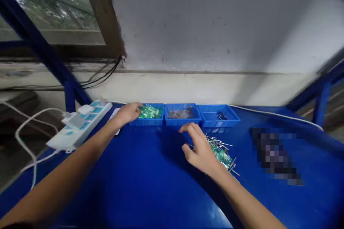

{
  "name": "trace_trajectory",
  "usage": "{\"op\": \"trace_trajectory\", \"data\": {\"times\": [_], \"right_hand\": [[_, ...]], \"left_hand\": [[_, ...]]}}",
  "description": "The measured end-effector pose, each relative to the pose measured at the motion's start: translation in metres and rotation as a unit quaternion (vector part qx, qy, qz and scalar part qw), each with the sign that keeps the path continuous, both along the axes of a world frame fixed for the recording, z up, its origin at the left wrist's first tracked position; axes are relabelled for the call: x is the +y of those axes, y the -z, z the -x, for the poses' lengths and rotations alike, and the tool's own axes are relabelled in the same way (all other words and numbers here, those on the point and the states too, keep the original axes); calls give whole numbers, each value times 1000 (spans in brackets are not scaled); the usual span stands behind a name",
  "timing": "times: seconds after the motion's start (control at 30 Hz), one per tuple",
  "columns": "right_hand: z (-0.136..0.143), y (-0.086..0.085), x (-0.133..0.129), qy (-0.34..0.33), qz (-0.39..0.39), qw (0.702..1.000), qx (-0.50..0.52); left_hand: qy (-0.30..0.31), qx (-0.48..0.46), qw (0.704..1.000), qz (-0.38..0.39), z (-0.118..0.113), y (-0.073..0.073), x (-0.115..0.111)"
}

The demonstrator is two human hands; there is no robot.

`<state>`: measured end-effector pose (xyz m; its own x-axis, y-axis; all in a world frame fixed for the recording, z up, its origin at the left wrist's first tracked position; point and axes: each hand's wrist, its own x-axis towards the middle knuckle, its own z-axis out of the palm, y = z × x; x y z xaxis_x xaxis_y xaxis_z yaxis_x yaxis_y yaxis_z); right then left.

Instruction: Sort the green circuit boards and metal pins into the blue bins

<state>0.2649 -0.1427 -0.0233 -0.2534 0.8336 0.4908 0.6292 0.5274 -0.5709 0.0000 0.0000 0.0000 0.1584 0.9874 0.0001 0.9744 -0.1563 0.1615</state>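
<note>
My left hand (pixel 129 112) reaches over the left end of a blue bin that holds small green-and-white pieces in clear plastic (pixel 150 112). Its fingertips are at the edge of these pieces, slightly apart, with nothing visible in them. Above the table, my right hand (pixel 197 148) hovers with thumb and fingers bent and apart, holding nothing I can see. Beside and partly behind it lies a loose pile of thin metal rods (pixel 219 142) with a green plastic packet (pixel 223 157) among them. The right forearm hides part of that pile.
A middle blue bin (pixel 182 122) holds clear-bagged brownish pieces; the right blue bin (pixel 219 123) holds a few small dark items. A white power strip (pixel 80 125) and a phone (pixel 115 113) are at left. A blurred dark object (pixel 276 157) lies right.
</note>
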Motion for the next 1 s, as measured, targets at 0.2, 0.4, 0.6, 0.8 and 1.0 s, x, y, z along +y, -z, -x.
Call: {"op": "trace_trajectory", "data": {"times": [0.2, 0.4, 0.6, 0.8, 1.0], "right_hand": [[-55, -9, 16, -8, 89, 980, -179], [-99, 14, 31, 53, 158, 957, -238], [-106, 25, 7, 69, 85, 986, -126], [-133, 46, -34, -2, 71, 955, -288], [-89, 45, 4, -58, 48, 958, -278]], "left_hand": [[-34, -15, 994, -102, -6, -5, -17], [123, -188, 960, -169, -67, 22, -100], [273, -160, 947, -53, -132, 39, -137], [361, -145, 921, 11, -151, 51, -136], [349, -107, 931, -9, -158, 60, -123]]}}
